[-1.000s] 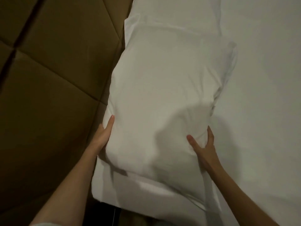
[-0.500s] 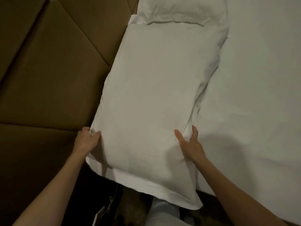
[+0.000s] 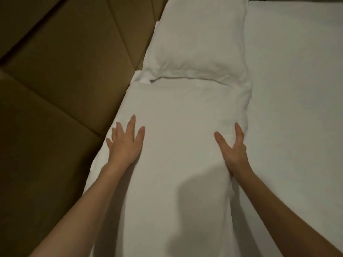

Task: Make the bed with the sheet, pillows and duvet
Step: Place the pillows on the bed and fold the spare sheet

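I see the near pillow point(image 3: 178, 145) lying flat on the bed, running from the bottom of my view up toward the middle, its left long edge against the padded brown headboard point(image 3: 61, 86). My left hand point(image 3: 124, 143) lies palm down on the pillow's left side, fingers straight and spread, gripping nothing. My right hand point(image 3: 233, 147) sits at the pillow's right edge, thumb on top of the fabric and fingers laid straight along the side; whether the fingertips tuck under the edge I cannot tell. A shadow falls across the near part of the pillow between my forearms.

Just beyond it, a second pillow point(image 3: 198, 39) lies end to end with the first, its crumpled near hem overlapping the far end of the near one. It also rests against the headboard on its left.

To the right of both pillows the white sheet point(image 3: 297, 108) stretches smooth over the mattress.
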Demonstrator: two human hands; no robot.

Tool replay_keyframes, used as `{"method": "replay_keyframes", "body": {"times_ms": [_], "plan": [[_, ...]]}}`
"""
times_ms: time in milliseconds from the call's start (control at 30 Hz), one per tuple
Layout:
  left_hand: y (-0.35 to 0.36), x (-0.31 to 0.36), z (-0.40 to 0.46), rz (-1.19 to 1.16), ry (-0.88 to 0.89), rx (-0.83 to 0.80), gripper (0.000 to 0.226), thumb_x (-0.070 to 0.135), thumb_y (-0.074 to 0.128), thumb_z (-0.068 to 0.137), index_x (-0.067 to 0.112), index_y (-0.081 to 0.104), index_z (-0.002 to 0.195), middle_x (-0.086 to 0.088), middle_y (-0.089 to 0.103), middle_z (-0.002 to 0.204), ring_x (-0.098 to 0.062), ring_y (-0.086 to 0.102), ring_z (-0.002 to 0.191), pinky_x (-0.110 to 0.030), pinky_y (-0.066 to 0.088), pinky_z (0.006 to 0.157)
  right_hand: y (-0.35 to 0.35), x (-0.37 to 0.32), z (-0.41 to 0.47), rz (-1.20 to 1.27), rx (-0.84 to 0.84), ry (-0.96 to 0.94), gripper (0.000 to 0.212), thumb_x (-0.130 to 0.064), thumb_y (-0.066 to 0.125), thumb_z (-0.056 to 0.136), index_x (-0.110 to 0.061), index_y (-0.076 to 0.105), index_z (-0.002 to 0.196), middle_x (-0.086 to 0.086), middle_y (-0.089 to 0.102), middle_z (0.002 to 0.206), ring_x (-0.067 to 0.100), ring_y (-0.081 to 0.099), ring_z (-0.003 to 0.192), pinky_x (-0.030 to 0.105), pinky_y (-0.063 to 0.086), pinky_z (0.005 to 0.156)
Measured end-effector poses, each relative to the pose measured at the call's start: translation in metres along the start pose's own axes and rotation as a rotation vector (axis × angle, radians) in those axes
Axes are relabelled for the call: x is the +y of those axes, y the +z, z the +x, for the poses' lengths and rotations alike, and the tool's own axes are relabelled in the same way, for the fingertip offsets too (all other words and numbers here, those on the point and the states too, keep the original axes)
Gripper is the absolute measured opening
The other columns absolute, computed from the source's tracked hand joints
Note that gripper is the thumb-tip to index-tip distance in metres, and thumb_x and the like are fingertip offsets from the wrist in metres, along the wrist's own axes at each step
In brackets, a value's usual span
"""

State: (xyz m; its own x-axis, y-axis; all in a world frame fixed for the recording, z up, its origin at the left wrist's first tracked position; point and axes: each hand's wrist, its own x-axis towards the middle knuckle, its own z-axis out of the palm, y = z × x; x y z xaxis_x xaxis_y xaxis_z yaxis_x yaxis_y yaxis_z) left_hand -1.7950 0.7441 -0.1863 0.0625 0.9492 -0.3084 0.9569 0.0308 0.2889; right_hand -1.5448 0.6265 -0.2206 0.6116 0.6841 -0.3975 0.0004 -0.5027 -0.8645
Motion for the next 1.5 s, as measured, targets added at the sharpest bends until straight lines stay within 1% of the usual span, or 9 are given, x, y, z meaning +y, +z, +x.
{"method": "replay_keyframes", "body": {"times_ms": [200,467,567,700,800,900,1067,1200,1500], "plan": [[-0.018,0.011,0.123,-0.447,-0.247,-0.078,0.065,0.058,0.042,0.092,0.029,0.026,0.148,-0.01,0.04,0.146,-0.034,0.039,0.131,-0.043,0.032,0.107,-0.001,-0.014,0.07,0.178,0.07,0.008,0.078,-0.047,0.069,0.081,-0.04,0.026,0.146,-0.011,0.041,0.145,0.015,0.045,0.128,0.04,0.038,0.108],[-0.039,0.062,0.143,-0.372,-0.122,0.559,0.026,0.022,0.052,0.094,0.014,0.058,0.118,-0.01,0.063,0.113,-0.028,0.056,0.104,-0.038,0.043,0.09,0.013,-0.062,0.096,-0.062,0.354,-0.298,0.055,-0.025,0.059,0.093,-0.028,0.04,0.144,-0.003,0.047,0.144,0.016,0.044,0.128,0.01,0.028,0.091],[-0.054,0.082,0.173,-0.329,-0.105,0.5,0.031,0.023,0.049,0.096,0.015,0.051,0.125,-0.01,0.056,0.122,-0.028,0.053,0.11,-0.039,0.043,0.09,0.013,-0.085,0.132,-0.056,0.326,-0.327,0.054,-0.026,0.056,0.095,-0.03,0.037,0.145,0.002,0.05,0.141,0.023,0.046,0.126,0.021,0.033,0.098],[-0.04,0.105,0.181,-0.11,0.016,0.343,0.048,0.032,0.045,0.097,0.015,0.036,0.142,-0.012,0.03,0.147,-0.032,0.031,0.134,-0.045,0.025,0.111,0.016,-0.093,0.167,-0.591,0.152,0.072,0.059,-0.03,0.047,0.097,-0.019,0.024,0.15,0.02,0.02,0.155,0.039,0.028,0.138,0.049,0.024,0.111],[-0.006,0.13,0.163,-0.004,0.535,0.265,0.052,0.046,0.031,0.099,0.029,0.025,0.149,0.006,0.016,0.158,-0.015,0.006,0.147,-0.047,-0.003,0.119,0.044,-0.099,0.155,-0.826,0.351,-0.455,0.051,-0.035,0.038,0.096,-0.022,0.036,0.146,0.009,0.021,0.158,0.03,0.017,0.146,0.055,0.004,0.114],[0.012,0.126,0.173,0.237,0.558,0.119,0.055,0.056,0.008,0.097,0.04,0.007,0.15,0.016,0.001,0.159,-0.006,-0.007,0.146,-0.048,-0.013,0.117,0.057,-0.091,0.163,-1.003,-0.043,-0.754,0.057,-0.054,0.011,0.095,-0.039,0.023,0.148,-0.011,0.019,0.158,0.01,0.008,0.147,0.055,-0.012,0.115],[-0.021,0.089,0.213,0.323,0.223,0.043,0.058,0.051,0.009,0.099,0.029,0.009,0.153,0.004,0.003,0.161,-0.022,0.0,0.148,-0.051,-0.001,0.118,0.0,-0.07,0.204,-1.148,0.139,-0.148,0.055,-0.046,0.014,0.1,-0.032,0.011,0.153,-0.005,0.004,0.161,0.024,-0.004,0.148,0.068,-0.008,0.109],[-0.011,0.128,0.17,0.187,0.461,0.144,0.055,0.048,0.018,0.1,0.028,0.017,0.152,0.003,0.01,0.16,-0.018,0.003,0.148,-0.046,-0.005,0.118,0.036,-0.088,0.164,-0.938,0.261,-0.528,0.05,-0.042,0.023,0.1,-0.03,0.033,0.147,0.0,0.027,0.156,0.031,0.015,0.146,0.064,-0.003,0.111],[0.038,0.093,0.071,0.354,0.469,0.074,0.06,0.055,0.0,0.096,0.031,-0.013,0.15,0.007,-0.017,0.158,-0.016,-0.02,0.145,-0.048,-0.014,0.116,0.03,-0.031,0.117,-0.895,0.046,-0.185,0.063,-0.067,0.015,0.092,-0.047,-0.005,0.148,-0.015,-0.011,0.159,0.017,-0.014,0.147,0.065,-0.005,0.111]]}}
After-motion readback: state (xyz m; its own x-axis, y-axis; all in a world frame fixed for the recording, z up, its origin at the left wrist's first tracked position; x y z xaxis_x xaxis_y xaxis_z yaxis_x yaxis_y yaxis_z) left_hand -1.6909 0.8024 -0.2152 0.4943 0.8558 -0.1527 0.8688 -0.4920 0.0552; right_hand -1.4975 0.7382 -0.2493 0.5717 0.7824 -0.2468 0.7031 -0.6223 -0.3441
